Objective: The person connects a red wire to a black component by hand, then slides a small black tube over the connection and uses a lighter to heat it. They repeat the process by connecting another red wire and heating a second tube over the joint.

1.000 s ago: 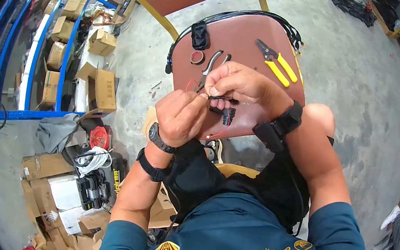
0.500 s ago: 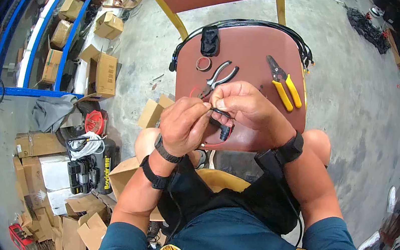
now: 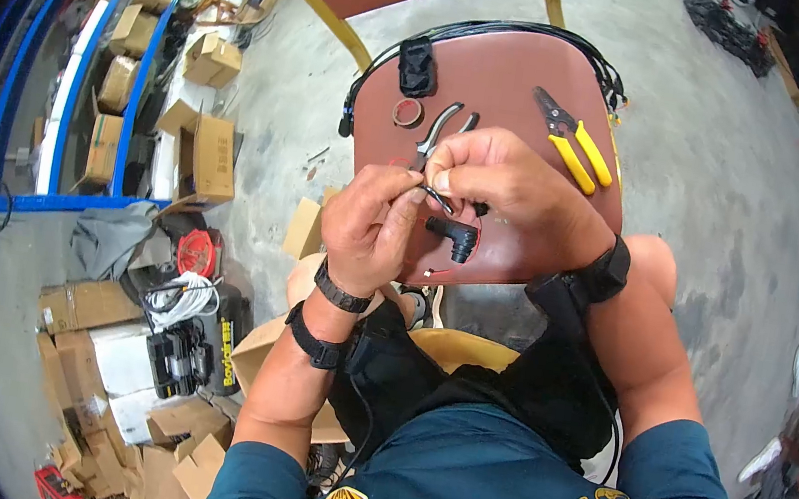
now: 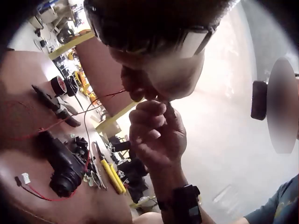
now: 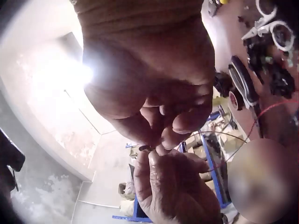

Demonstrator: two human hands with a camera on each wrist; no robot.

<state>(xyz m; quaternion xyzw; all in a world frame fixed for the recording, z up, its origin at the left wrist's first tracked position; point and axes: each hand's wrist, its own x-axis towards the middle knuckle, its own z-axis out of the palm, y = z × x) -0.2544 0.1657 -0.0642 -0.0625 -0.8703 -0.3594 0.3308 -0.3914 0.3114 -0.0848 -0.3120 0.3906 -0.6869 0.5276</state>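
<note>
In the head view my left hand point(image 3: 372, 226) and right hand point(image 3: 518, 190) meet over the chair seat, fingertips close together. Both pinch a thin black wire point(image 3: 438, 200), its short dark length showing between them; the fingers hide the rest. Red wire point(image 4: 88, 112) trails from the hands in the left wrist view. Below them on the seat lies a black elbow-shaped fitting point(image 3: 451, 239), with a small white plug point(image 4: 25, 178) on thin leads close by. Pliers point(image 3: 439, 126) lie just beyond the fingertips, partly covered by the right hand.
Yellow-handled wire strippers point(image 3: 579, 150) lie on the seat's right side. A tape roll point(image 3: 407, 112) and black pouch point(image 3: 417, 67) are at its left back. Black cables point(image 3: 509, 27) run around the seat's rim. White-handled scissors point(image 5: 273, 28) show in the right wrist view.
Both hands stay together at the wire with small finger shifts. The black fitting shows more fully below the hands now. The head view has shifted slightly.
</note>
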